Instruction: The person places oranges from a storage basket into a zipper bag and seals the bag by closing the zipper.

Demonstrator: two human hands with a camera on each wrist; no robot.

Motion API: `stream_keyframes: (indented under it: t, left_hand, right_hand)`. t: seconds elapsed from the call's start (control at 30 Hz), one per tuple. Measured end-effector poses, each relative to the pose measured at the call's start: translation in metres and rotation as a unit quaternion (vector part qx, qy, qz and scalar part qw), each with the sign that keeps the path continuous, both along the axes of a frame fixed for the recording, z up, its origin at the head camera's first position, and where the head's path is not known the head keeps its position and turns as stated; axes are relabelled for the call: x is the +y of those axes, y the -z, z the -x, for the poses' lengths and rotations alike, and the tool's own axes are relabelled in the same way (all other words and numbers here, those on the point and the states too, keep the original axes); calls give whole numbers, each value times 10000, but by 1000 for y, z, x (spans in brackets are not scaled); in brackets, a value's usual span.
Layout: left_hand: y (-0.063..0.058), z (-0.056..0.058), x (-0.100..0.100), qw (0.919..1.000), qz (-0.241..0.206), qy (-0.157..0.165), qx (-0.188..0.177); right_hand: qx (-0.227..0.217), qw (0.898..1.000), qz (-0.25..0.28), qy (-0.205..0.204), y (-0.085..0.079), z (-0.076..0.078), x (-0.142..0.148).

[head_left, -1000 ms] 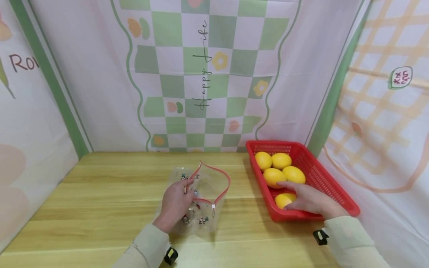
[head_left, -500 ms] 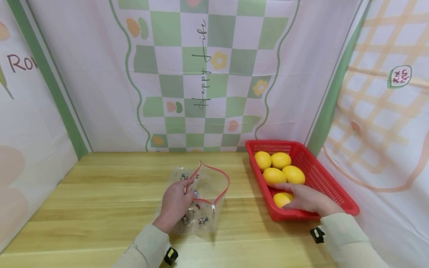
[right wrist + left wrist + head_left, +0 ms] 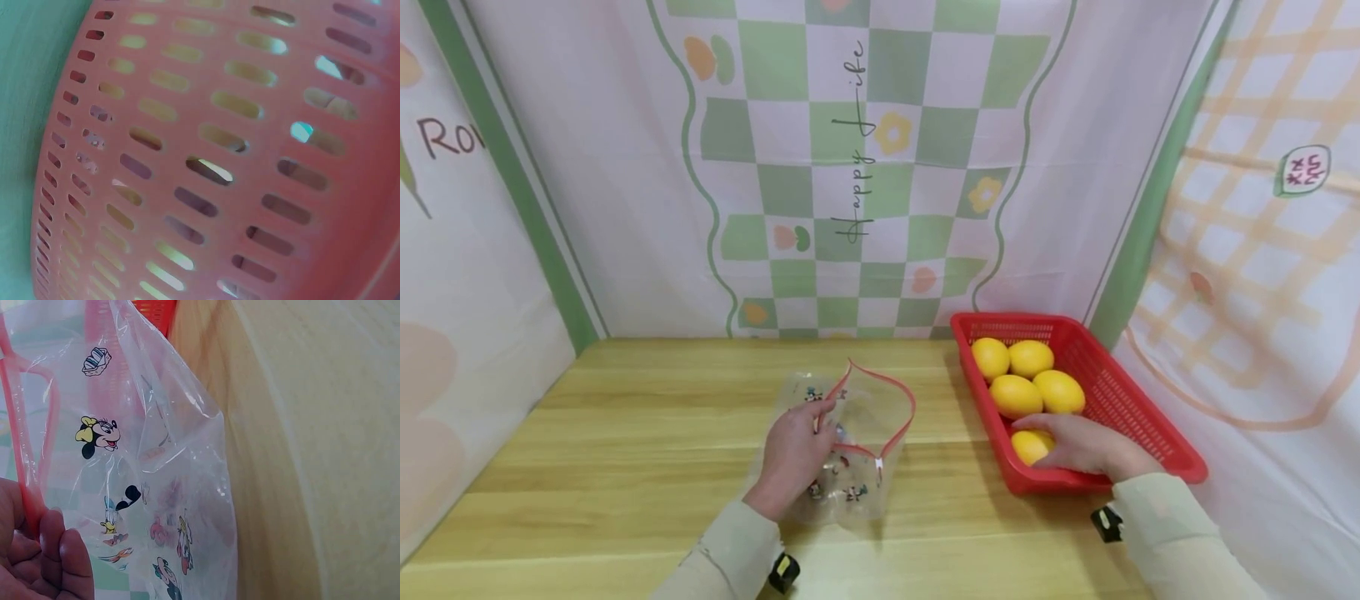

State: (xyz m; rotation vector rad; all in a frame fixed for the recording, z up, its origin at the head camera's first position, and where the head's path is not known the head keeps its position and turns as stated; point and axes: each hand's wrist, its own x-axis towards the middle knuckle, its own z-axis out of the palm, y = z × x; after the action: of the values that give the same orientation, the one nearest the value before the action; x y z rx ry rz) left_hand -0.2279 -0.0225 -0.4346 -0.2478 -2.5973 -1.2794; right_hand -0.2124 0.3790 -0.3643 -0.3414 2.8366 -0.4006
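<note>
We are judging the step in hand to be the pick-up. Our right hand (image 3: 1078, 446) is reaching into the near end of the red basket (image 3: 1037, 482), where its thumb and fingers are curling narrowly around the near yellow fruit (image 3: 1030, 447). Four other yellow fruits (image 3: 1017, 397) are lying farther back in the basket. Our left hand (image 3: 797, 450) is pinching the red edge (image 3: 913, 407) of the clear printed bag (image 3: 853, 479), which is sitting on the wooden table (image 3: 625, 433) to the left of the basket, its mouth gaping. The right wrist view is showing mainly slotted basket wall, so we are not confirming how firm the right-hand grip is. In our judgement, the next move is calling for a secure hold, then a lift clear of the basket rim; meanwhile, the left-hand pinch is needing no adjustment.
</note>
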Motion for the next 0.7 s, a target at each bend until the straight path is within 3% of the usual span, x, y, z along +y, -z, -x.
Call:
stream_keyframes:
  t: [0.4,0.7]
  left_hand:
    - [-2,-2,2,9999,-80,22,-132]
    - [-2,-3,1,10000,18,49,-9]
  right_hand:
    - [-90,9997,-67,228,4,1,-2]
    - [-138,9995,-38,292,4,1,-3]
